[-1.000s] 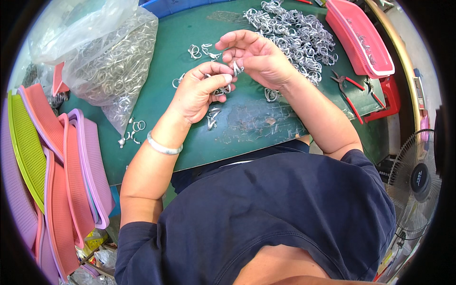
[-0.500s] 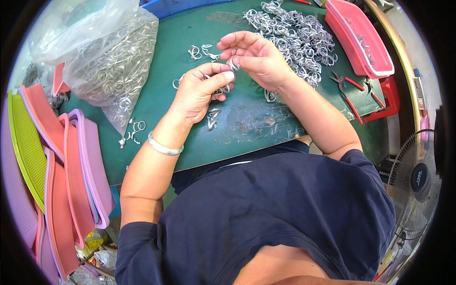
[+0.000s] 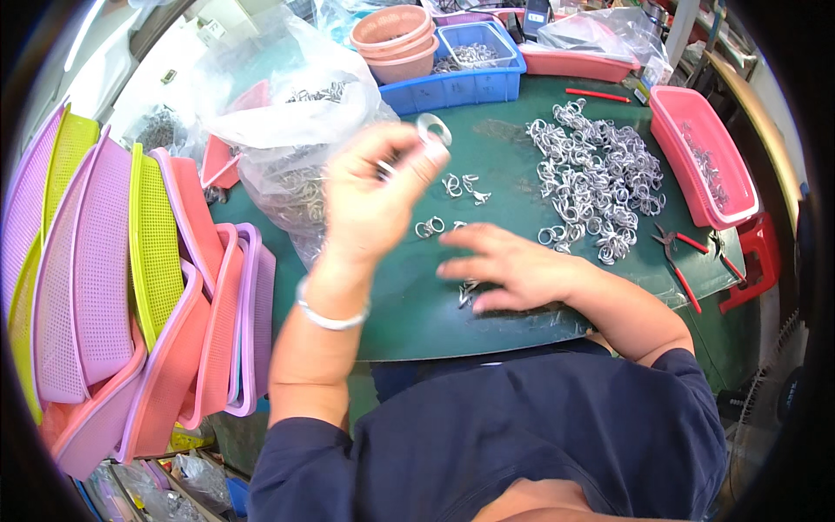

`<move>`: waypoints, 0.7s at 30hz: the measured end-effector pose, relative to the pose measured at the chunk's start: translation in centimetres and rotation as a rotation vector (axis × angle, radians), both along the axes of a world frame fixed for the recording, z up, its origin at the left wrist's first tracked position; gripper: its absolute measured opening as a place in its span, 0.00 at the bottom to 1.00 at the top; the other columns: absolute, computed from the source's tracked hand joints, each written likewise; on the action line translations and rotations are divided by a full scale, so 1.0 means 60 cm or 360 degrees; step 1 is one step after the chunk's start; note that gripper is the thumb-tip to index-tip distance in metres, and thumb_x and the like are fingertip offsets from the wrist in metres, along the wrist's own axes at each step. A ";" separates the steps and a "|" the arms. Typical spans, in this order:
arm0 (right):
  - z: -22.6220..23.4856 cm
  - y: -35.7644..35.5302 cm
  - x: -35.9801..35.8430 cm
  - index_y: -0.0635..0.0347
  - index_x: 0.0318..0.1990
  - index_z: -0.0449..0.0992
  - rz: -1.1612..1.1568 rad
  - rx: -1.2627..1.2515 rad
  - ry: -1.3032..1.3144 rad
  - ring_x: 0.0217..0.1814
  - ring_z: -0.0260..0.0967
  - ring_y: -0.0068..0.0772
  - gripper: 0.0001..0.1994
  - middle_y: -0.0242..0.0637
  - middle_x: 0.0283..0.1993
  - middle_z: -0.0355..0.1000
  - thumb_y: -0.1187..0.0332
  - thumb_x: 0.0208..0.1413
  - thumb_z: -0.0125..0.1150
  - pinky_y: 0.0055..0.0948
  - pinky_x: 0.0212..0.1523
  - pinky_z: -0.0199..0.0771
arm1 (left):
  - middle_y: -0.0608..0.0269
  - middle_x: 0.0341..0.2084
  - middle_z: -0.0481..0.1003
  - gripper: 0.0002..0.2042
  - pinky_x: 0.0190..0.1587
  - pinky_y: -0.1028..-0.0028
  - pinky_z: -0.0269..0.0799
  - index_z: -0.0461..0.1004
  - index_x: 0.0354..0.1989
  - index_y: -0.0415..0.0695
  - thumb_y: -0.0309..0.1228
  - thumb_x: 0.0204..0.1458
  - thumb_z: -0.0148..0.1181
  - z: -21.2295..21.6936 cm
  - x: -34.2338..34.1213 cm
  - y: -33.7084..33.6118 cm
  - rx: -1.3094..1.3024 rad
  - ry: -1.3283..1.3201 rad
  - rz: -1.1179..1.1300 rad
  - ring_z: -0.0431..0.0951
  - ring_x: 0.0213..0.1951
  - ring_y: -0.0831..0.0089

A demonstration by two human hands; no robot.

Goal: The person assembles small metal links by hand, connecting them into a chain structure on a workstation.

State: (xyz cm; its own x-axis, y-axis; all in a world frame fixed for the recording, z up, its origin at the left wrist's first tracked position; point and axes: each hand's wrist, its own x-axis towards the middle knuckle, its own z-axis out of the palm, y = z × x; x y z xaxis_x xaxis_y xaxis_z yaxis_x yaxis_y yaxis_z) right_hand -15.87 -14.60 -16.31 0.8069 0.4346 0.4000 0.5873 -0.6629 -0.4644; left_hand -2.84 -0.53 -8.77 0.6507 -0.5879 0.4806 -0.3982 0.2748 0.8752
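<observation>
My left hand [image 3: 372, 196], raised over the table and blurred, pinches a silver metal ring [image 3: 433, 130] between thumb and fingers. Something else metallic glints inside its curled fingers, too smeared to make out. My right hand [image 3: 520, 268] is low over the green table with its fingers spread. Beneath those fingers lie small silver metal pieces [image 3: 467, 294], partly hidden. Just beyond the fingertips are two loose rings [image 3: 429, 227], and farther back a few more metal pieces [image 3: 470, 186]. A large pile of silver rings [image 3: 600, 174] lies to the right.
Red-handled pliers [image 3: 670, 252] lie at the right, below a pink basket [image 3: 744, 196]. A clear plastic bag [image 3: 287, 165] of metal parts stands at left, beside stacked coloured baskets [image 3: 109, 270]. Behind are a blue tray [image 3: 452, 94] and brown bowls [image 3: 393, 43].
My hands have parted. The left rose with a ring in it; the right dropped toward the table and spread its fingers. The view has shifted, showing more of the table's back and left.
</observation>
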 end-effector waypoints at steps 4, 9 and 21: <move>-0.034 0.020 -0.010 0.56 0.49 0.67 0.0184 -0.0453 0.0049 0.58 0.53 0.44 0.19 0.43 0.56 0.58 0.67 0.48 0.50 0.39 0.56 0.53 | 0.61 0.23 0.73 0.07 0.30 0.80 0.66 0.74 0.28 0.37 0.23 0.39 0.63 0.101 0.061 0.017 -0.0096 -0.1297 0.0928 0.71 0.24 0.76; -0.033 0.002 -0.003 0.62 0.42 0.71 0.0171 -0.0365 0.0171 0.52 0.59 0.41 0.16 0.42 0.48 0.65 0.74 0.41 0.49 0.33 0.51 0.61 | 0.61 0.30 0.76 0.16 0.37 0.77 0.67 0.76 0.34 0.45 0.44 0.43 0.59 0.177 0.157 0.041 0.1308 -0.1595 0.1484 0.75 0.33 0.71; -0.045 -0.044 0.017 0.64 0.39 0.74 -0.0350 0.1451 0.0961 0.29 0.64 0.17 0.09 0.31 0.31 0.72 0.75 0.49 0.55 0.18 0.30 0.66 | 0.68 0.27 0.70 0.08 0.31 0.84 0.63 0.72 0.36 0.37 0.21 0.47 0.54 -0.077 -0.018 0.007 0.0570 -0.0626 -0.0005 0.67 0.29 0.83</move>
